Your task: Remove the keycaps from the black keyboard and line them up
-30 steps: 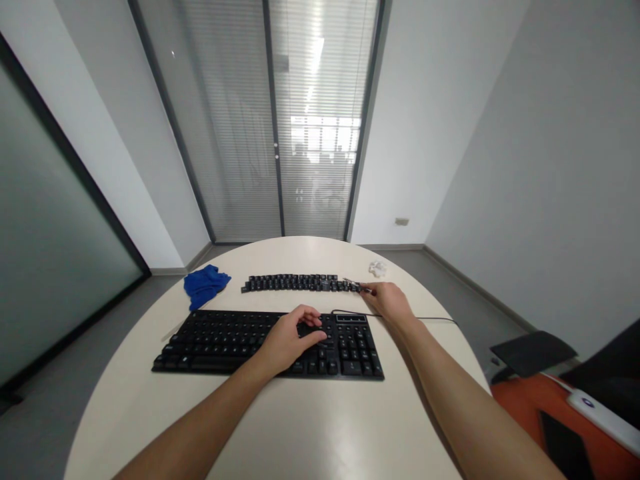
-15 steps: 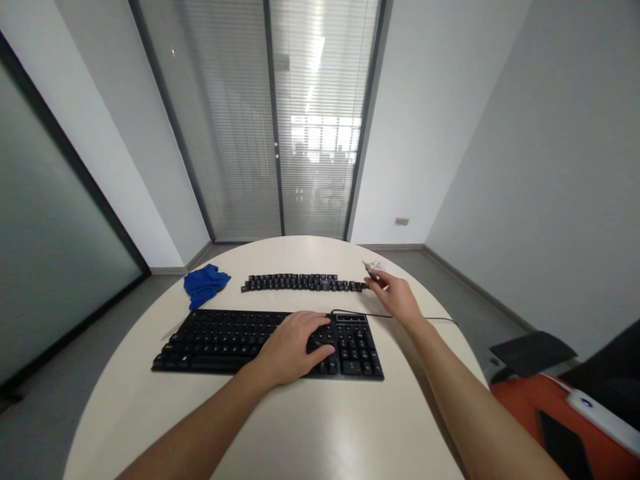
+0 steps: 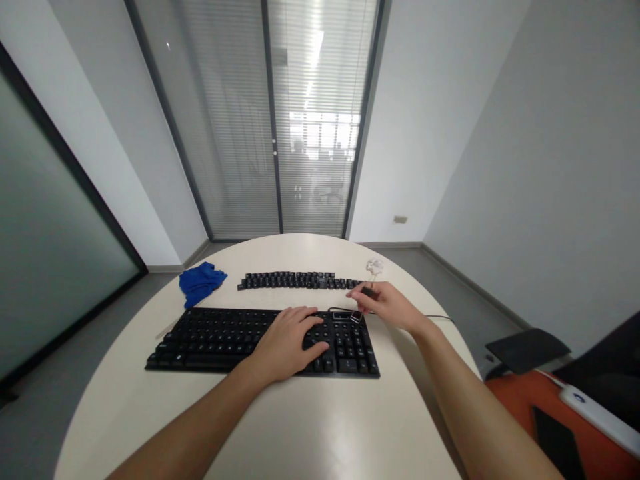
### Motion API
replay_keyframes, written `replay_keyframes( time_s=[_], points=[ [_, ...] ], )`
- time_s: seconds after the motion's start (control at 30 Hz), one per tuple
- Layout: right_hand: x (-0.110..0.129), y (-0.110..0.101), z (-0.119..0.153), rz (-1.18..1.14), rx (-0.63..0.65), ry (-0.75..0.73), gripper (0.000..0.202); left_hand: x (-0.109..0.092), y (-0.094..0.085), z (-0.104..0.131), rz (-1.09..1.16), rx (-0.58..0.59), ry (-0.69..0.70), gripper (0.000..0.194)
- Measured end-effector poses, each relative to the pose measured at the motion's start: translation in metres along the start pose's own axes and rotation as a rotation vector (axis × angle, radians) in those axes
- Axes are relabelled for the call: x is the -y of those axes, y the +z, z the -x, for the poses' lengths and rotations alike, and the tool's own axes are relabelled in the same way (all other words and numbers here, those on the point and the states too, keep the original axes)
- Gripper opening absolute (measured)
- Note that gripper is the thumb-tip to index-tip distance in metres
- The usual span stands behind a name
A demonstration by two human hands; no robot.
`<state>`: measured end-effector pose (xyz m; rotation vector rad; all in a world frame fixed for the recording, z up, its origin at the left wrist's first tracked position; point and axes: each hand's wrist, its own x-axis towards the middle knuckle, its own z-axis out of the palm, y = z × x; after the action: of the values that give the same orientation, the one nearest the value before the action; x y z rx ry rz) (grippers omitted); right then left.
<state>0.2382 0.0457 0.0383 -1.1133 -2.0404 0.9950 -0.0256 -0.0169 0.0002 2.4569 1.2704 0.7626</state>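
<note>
Black keyboard under loosely spread left hand, right hand near its far-right corner, gripping dark tool

The bare right hand shifts toward seven o'clock, bringing a black-and-silver wire tool to the black rectangular plastic keyboard.

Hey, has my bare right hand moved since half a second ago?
Yes. Judged against the long black plastic keyboard, your right hand has shifted left and nearer to you, toward the keyboard's far right corner.
</note>
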Motion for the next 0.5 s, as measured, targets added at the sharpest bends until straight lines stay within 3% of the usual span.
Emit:
replay_keyframes(
  time_s=[0.23,0.5],
  points=[
    [0.007,0.005,0.002,0.031,0.122,0.024,0.044,-0.001,0.000,0.001,-0.012,0.010,-0.001,0.040],
    [0.013,0.005,0.004,0.041,0.170,0.025,0.043,-0.001,0.000,0.000,-0.011,0.005,0.001,0.040]
  ],
)
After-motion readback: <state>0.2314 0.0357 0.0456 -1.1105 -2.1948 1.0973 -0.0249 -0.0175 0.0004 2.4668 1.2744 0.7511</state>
